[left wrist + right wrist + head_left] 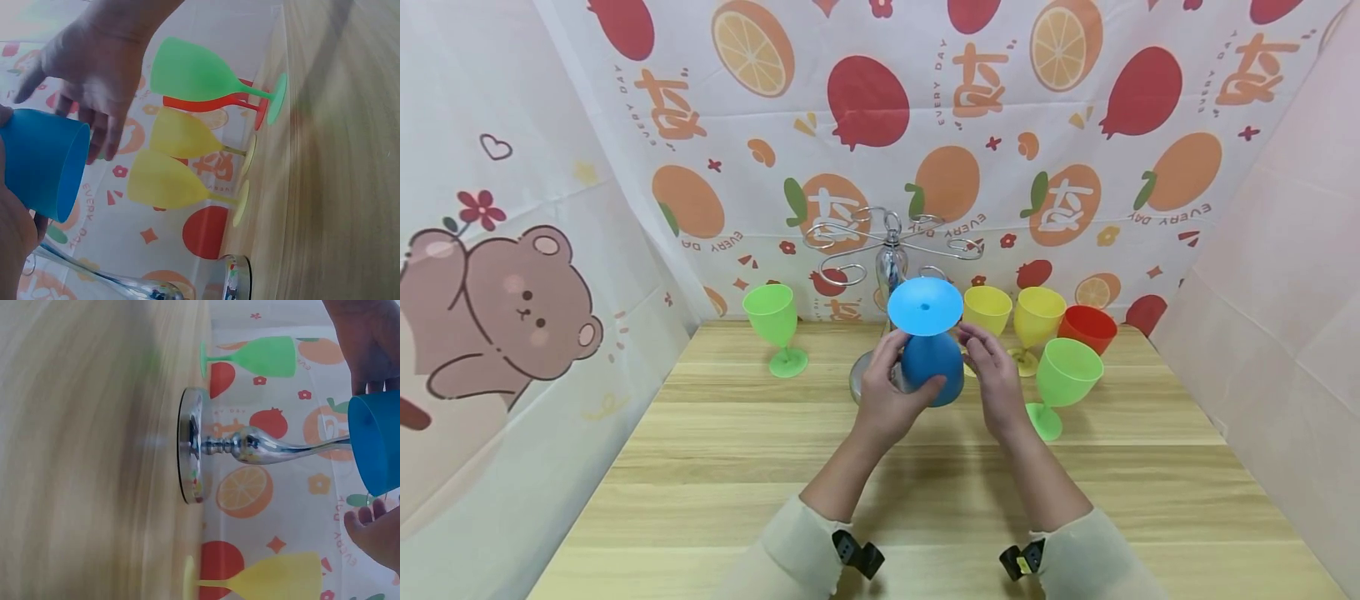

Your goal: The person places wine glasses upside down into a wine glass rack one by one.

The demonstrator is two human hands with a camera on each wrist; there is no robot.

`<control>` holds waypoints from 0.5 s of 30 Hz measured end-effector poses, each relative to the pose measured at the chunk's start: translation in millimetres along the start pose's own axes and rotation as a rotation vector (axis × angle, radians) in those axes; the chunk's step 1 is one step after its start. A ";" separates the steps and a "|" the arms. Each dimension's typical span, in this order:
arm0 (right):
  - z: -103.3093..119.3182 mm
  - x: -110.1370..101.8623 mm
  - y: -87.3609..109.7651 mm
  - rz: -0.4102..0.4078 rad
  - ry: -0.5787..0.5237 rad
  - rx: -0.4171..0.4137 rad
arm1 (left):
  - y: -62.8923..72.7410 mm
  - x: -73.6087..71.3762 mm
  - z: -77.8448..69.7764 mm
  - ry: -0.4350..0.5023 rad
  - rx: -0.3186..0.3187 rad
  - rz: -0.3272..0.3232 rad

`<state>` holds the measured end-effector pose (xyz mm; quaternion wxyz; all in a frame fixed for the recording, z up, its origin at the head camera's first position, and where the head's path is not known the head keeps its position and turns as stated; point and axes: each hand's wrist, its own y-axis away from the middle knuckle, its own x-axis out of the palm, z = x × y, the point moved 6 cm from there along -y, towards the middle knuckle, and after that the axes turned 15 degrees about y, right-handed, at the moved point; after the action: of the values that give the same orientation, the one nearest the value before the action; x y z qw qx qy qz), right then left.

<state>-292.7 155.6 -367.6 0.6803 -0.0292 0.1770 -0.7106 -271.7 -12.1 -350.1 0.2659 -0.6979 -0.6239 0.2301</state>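
Observation:
A blue plastic goblet (934,367) hangs upside down above the table, its flat foot on top and its bowl opening downward. My left hand (886,396) grips the bowl from the left, thumb across the near side. On the goblet's other side, my right hand (997,379) has its fingers loosely extended beside the bowl. In the left wrist view a gap shows between the right hand (103,65) and the cup. Directly behind the goblet stands a chrome goblet rack (892,262) with curled wire arms, its round base (192,447) on the table.
A green goblet (772,315) stands upright left of the rack. To the right are two yellow goblets (1039,315), a red goblet (1093,327) and another green goblet (1067,372). Printed cloth (868,100) hangs behind the wooden table (737,475) and along both sides.

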 end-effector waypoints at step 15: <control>17.8 9.2 5.0 0.152 0.135 -0.164 | 0.5 1.5 5.1 -0.026 -0.053 0.036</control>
<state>-283.5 142.8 -354.2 0.7140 -0.0234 0.2814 -0.6407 -274.6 -10.2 -354.2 0.2350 -0.7128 -0.6206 0.2271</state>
